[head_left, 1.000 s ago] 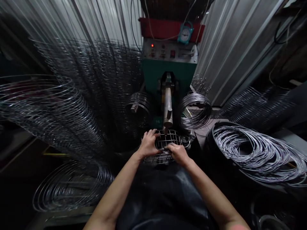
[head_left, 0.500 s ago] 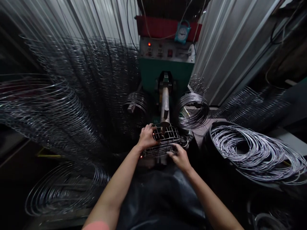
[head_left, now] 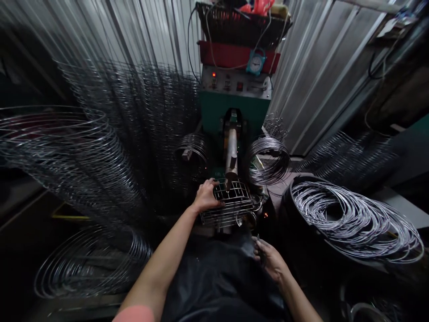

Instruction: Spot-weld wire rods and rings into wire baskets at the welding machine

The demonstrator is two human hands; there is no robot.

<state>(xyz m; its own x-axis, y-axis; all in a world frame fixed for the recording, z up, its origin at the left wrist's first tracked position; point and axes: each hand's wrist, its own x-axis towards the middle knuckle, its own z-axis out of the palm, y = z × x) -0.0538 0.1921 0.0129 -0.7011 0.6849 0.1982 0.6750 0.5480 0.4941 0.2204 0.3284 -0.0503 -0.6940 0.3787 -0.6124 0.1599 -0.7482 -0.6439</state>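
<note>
My left hand (head_left: 205, 197) grips the left edge of a curved wire basket (head_left: 233, 207), thumb and fingers closed over its rods. The basket lies under the tip of a thick metal welding arm (head_left: 231, 152) that juts out from a green machine (head_left: 214, 107). Lower and to the right, my right hand (head_left: 271, 260) is closed beside the dark apron (head_left: 221, 277), away from the basket. Something small and dark shows at its fingertips, too unclear to name. A metal ring (head_left: 247, 219) lies at the basket's lower right.
Wire coils hang left (head_left: 193, 145) and right (head_left: 268, 160) of the arm. A black tub (head_left: 291, 197) of wire rings (head_left: 355, 219) stands right. Tall stacks of wire hoops (head_left: 97, 156) fill the left. An orange spark (head_left: 266, 215) glows near the basket.
My right hand has left the basket's front and moved down and right to the apron's edge. My left hand keeps its hold on the basket. The view has tilted slightly up.
</note>
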